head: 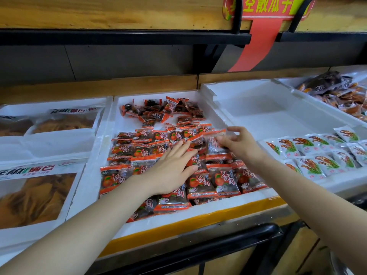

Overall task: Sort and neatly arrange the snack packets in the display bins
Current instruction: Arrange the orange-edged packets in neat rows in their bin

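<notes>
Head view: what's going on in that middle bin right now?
A person is tidying red snack packets in the middle foam bin. The left hand lies flat on the packets, and the right hand pinches one packet near the bin's right side. Packets at the front lie in rough rows; those at the back sit in a loose heap. White packets fill the next bin over.

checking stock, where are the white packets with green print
Head view, right side: the white packets lie in the foam bin right of the red-packet bin.
</notes>
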A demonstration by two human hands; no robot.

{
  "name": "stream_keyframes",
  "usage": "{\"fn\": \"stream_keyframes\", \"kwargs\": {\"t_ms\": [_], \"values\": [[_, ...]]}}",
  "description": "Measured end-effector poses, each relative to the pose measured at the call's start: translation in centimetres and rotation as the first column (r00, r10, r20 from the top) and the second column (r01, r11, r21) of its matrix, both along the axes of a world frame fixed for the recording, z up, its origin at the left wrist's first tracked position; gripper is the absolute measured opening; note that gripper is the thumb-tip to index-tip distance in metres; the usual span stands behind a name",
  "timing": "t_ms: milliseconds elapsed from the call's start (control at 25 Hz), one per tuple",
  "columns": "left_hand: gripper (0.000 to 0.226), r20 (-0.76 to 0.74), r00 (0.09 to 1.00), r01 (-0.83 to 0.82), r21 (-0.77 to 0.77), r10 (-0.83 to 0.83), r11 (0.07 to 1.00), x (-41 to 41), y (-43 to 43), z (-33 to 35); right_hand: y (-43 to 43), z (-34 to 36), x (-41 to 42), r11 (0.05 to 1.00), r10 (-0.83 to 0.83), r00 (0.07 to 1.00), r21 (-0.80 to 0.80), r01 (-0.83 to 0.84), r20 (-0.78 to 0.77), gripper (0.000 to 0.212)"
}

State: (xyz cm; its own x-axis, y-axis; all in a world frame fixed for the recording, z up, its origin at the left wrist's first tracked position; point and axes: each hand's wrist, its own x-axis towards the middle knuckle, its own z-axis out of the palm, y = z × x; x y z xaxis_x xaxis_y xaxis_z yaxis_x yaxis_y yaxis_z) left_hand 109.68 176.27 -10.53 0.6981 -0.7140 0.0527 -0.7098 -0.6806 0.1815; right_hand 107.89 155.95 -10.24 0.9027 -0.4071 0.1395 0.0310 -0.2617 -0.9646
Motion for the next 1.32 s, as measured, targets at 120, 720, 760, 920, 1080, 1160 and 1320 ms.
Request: {"fn": "stream_keyframes", "kwargs": {"t_ms": [120,720,760,920,1080,1160,1320], "values": [[0.051,0.047,0.999,0.013,-0.242,-0.002,0.97,-1.5,0.2,0.7,-0.4,1.6,-0.7,0.988,-0.017,0.995,0.157,0.002,0.094,0.045],[0.008,-0.505,0.861,-0.427,-0.785,-0.065,0.449,-3.4,-1.5,3.3,2.1,3.4,-4.6,0.852,0.402,0.914,0.341,-0.397,0.061,0.028],[0.008,-0.419,0.908,-0.339,-0.752,-0.013,0.565,-3.5,-1.3,3.0,1.8,3.5,-4.3,0.862,0.351,0.932,0.358,-0.359,0.089,0.019],[0.008,-0.132,0.99,-0.006,-0.439,-0.058,0.898,-4.0,0.9,2.1,-0.5,3.2,-1.6,0.998,0.067,0.983,0.003,-0.068,0.172,0.013],[0.016,-0.095,0.988,0.111,-0.128,-0.123,0.986,-4.6,2.4,1.3,-2.0,2.2,1.4,0.827,0.066,0.998,-0.56,-0.055,-0.001,0.018],[0.016,-0.073,0.991,0.107,-0.119,-0.116,0.987,-4.8,2.3,1.1,-1.6,1.6,2.3,0.719,0.134,0.984,-0.672,-0.181,-0.122,0.022],[0.013,0.03,0.993,0.113,-0.116,-0.11,0.987,-5.3,1.7,1.1,-0.7,0.9,2.5,0.653,0.207,0.956,-0.698,-0.295,-0.21,0.025]]}}
